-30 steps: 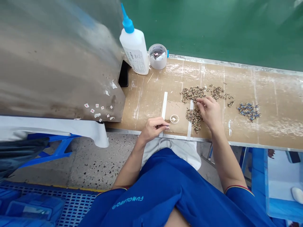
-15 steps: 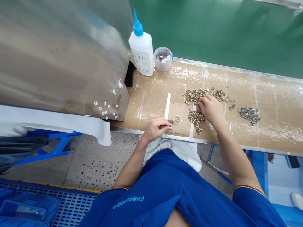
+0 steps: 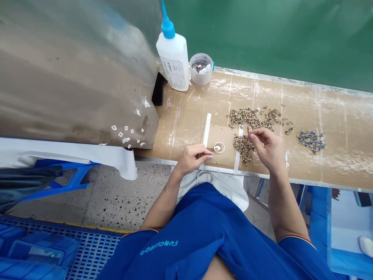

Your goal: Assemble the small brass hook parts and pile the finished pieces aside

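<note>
On my feed, the left hand (image 3: 194,157) has its grip pinched tight, thumb against fingers, with a tiny dark piece (image 3: 210,154) showing at the tips, too small for me to name. Just beside it, a small round dish (image 3: 223,147) sits on the bench (image 3: 183,124) with something pale inside that I can't identify. The right hand (image 3: 269,147) has thumb and forefinger nearly together at the edge of the gold-coloured pieces, between the upper heap (image 3: 243,116) and the lower heap (image 3: 244,151); I can't tell whether that grip has hold of one. Well to its right lies a blue-and-metal pile (image 3: 311,141). Farther back, a round cup (image 3: 201,79) contains white and pinkish scraps, next to an upright white bottle (image 3: 178,54) with a blue nozzle; its contents are hidden from me. Below the bench at right, a blue-edged tub (image 3: 346,258) contains a white object (image 3: 366,246) and a dark one.
</note>
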{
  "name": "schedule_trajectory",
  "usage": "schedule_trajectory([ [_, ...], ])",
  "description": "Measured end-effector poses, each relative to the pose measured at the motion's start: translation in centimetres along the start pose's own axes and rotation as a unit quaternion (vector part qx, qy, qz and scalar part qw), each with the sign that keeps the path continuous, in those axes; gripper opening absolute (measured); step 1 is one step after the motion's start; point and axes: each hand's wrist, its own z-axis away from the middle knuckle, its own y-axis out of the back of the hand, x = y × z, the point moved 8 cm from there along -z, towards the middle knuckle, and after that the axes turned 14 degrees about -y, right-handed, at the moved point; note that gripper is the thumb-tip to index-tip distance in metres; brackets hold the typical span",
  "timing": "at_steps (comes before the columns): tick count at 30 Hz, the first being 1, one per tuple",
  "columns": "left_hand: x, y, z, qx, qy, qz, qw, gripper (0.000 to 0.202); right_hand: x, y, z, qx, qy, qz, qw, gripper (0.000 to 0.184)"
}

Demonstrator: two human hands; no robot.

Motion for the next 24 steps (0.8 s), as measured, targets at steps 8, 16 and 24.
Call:
schedule_trajectory([
  [8, -0.1, -0.1, -0.2, -0.002, 0.002, -0.005, 1.000, 0.028, 2.3, -1.8, 2.5, -0.037, -0.083, -0.173, 0.981, 0.037],
  [16, 1.4, -1.0, 0.3, -0.023, -0.057, -0.042, 0.997, 0.027, 2.9, -4.1, 4.0, -0.139, -0.154, -0.242, 0.948, 0.040],
  [24, 2.4, -2.7, 0.3, -0.037, -0.107, -0.224, 0.968, 0.030, 2.3, -6.4, 5.9, -0.146, -0.177, -0.299, 0.926, 0.039],
])
